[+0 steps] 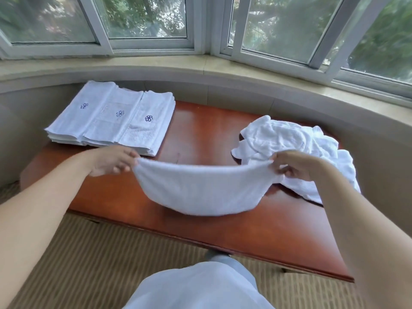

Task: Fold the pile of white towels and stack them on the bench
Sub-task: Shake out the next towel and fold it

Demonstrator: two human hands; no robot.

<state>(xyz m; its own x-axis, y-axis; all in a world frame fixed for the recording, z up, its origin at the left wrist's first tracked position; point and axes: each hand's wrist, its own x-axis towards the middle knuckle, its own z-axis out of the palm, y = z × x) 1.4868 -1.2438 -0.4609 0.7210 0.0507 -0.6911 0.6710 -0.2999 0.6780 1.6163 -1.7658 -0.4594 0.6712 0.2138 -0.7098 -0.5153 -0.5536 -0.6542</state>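
Both hands pinch the same white towel by its upper corners: the left hand has thumb and fingers closed on the left corner, the right hand on the right one. Stretched between them, the towel runs left to right, its top edge sagging a little and its body hanging in a curve, the lower fold touching or just above the red-brown bench; I cannot tell which. Neither hand is nearer; it hangs centred between them. Folded towels lie stacked at the far left, close to the left hand. On the right, just beyond the right hand, sits the unfolded pile. I'd guess the next move is laying it flat.
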